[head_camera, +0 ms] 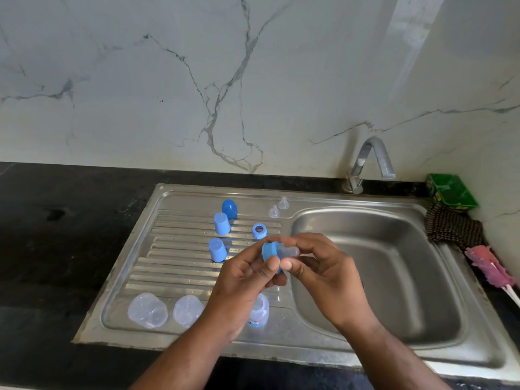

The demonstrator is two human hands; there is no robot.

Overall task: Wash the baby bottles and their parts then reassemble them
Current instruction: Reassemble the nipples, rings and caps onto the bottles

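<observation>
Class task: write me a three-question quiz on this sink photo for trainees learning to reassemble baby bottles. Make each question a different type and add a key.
1. True or false: the three blue caps sit inside the basin.
2. How many loose nipples stand on the sink top?
3. What do the left hand and right hand hold between them? A) a brush B) a blue ring with a clear nipple in it C) a cloth

Key: 1 false, the blue caps are on the drainboard; 2 two; 3 B.
</observation>
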